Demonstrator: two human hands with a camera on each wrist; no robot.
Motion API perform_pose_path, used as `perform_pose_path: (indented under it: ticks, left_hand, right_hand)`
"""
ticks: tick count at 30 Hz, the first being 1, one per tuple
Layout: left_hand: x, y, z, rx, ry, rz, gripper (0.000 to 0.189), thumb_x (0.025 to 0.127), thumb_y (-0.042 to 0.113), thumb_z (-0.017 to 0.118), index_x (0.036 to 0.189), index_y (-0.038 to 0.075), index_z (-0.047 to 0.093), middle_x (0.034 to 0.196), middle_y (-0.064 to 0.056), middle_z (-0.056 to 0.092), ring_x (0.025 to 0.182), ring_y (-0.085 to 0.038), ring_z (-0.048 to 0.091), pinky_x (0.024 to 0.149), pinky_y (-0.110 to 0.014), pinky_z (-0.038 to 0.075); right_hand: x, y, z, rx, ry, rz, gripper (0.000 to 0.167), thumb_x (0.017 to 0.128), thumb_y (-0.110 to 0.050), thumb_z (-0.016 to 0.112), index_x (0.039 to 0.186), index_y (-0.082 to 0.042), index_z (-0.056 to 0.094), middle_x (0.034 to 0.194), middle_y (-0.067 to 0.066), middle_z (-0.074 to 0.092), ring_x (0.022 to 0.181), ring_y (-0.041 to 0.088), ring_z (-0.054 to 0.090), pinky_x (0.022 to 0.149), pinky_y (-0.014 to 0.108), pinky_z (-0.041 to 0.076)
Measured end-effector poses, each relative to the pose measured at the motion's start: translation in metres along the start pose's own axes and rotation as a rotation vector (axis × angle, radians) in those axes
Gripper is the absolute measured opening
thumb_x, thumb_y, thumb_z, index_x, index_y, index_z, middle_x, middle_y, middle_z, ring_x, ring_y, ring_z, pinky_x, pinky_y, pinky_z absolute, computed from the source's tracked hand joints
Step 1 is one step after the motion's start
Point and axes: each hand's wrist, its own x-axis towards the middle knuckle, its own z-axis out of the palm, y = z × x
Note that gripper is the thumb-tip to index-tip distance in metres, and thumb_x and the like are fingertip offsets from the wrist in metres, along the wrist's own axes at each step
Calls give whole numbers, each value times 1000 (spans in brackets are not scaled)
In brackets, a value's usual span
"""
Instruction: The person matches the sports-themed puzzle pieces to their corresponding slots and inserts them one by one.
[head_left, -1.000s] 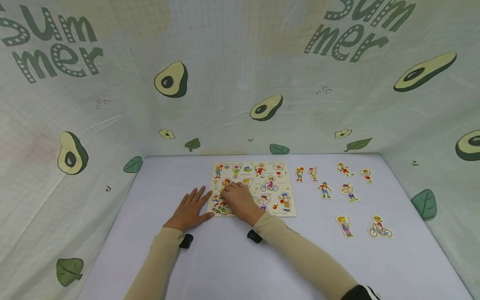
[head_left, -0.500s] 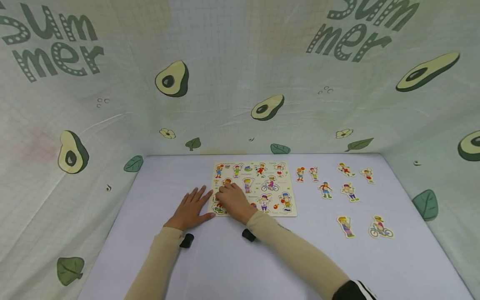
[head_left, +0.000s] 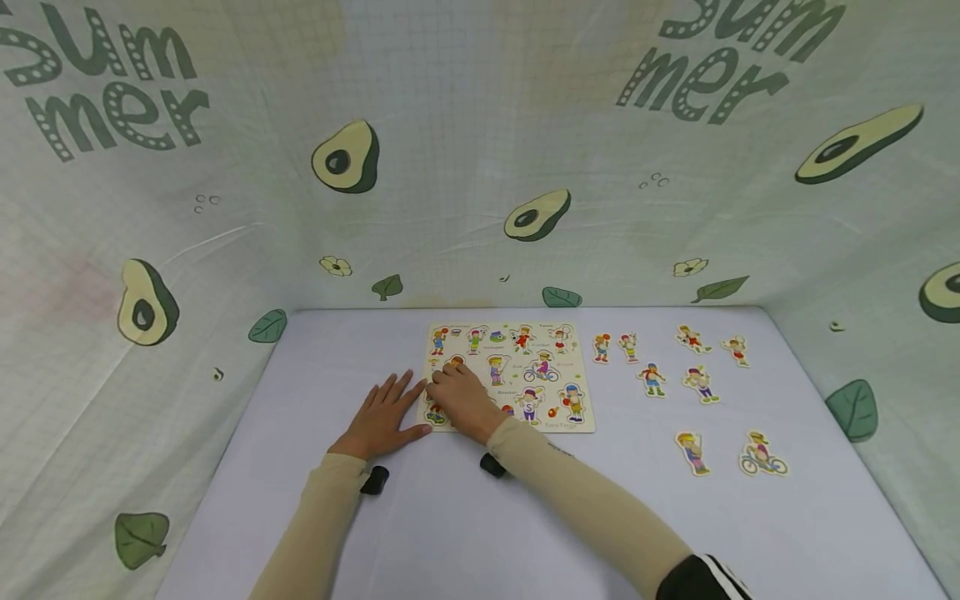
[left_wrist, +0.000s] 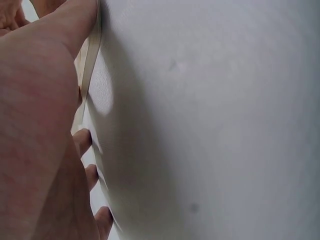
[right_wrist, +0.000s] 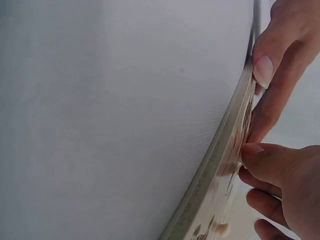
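Observation:
A pale puzzle board [head_left: 480, 427] printed with sporting children lies flat at the table's middle. My left hand [head_left: 381, 421] rests on the table with fingers spread, its fingertips and thumb at the board's left edge. In the right wrist view the left thumb [right_wrist: 265, 70] is at the board's rim. My right hand [head_left: 465, 402] reaches over the board's lower left part with bent fingers. There it pinches a flat puzzle piece [head_left: 435, 414], mostly hidden under the hand. In the right wrist view the right thumb [right_wrist: 260, 157] and curled fingers are right at the board's face.
Several loose cut-out figures lie right of the board, among them a cyclist piece [head_left: 762, 455], a golfer piece [head_left: 692, 454] and a baseball piece [head_left: 701, 384]. A cloth [head_left: 442, 167] printed with avocados rises behind and beside the white table [head_left: 570, 533].
My right hand has slid slightly left over the board towards the left hand, uncovering the printed figure in the middle. The left hand stays in place, and the loose pieces lie as before.

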Motion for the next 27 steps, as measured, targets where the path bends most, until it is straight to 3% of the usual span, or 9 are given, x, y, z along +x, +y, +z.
perform_pose_path:
  ticks: [9, 16, 27]
  left_hand:
    - [-1, 0, -2, -5, -5, 1, 84, 100, 53, 68, 166, 12, 36, 175, -18, 22, 161, -46, 16, 128, -67, 16]
    - [0, 2, -3, -12, -19, 1, 85, 100, 54, 68, 167, 13, 34, 175, -18, 20, 161, -46, 14, 129, -67, 14]
    - [-1, 4, -4, -25, -11, -5, 83, 100, 52, 69, 166, 13, 36, 175, -19, 22, 161, -47, 15, 129, -67, 14]
  right_hand:
    - [4, -1, 1, -11, -48, 14, 28, 98, -12, 77, 124, -18, 77, 122, -2, 74, 117, 17, 65, 108, 37, 52]
    - [0, -1, -3, 28, -79, 34, 23, 96, -15, 80, 118, -22, 79, 121, -3, 74, 115, 17, 65, 105, 36, 54]
    - [-11, 2, -4, 72, -27, 30, 24, 98, -23, 79, 121, -21, 78, 119, -3, 76, 110, 17, 66, 99, 34, 55]
